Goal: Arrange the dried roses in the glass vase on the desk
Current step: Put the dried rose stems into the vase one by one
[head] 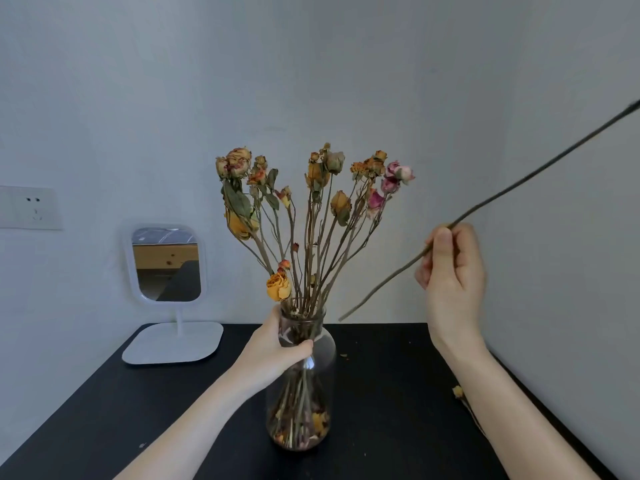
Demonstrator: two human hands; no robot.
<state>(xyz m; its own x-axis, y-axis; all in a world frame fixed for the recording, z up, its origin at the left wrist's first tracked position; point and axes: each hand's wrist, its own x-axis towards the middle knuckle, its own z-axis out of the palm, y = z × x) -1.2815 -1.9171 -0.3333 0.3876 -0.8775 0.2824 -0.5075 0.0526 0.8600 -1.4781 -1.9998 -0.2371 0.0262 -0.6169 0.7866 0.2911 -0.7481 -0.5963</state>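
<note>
Standing well left of the left hand: white wall socket plate (31, 207), then a white-framed rounded table mirror (166, 265) on a flat white base, set at the back of the black desk (381, 393); left hand (277, 348), fingers and thumb curled round the neck of the clear glass bottle-shaped vase (311, 393), which stands upright on the desk; bunch of dried roses, yellow, orange and pink (311, 202), stems in the vase, heads fanned above the left hand; right hand (453, 278), raised to the right of the vase, thumb and fingers pinching a long bare brown stem (519, 183); stem slanted, lower end near the vase mouth but apart from it, upper end passing out of view up and right of the hand; small yellow dried bud (458, 391), lying on the desk just beside the right forearm.
</note>
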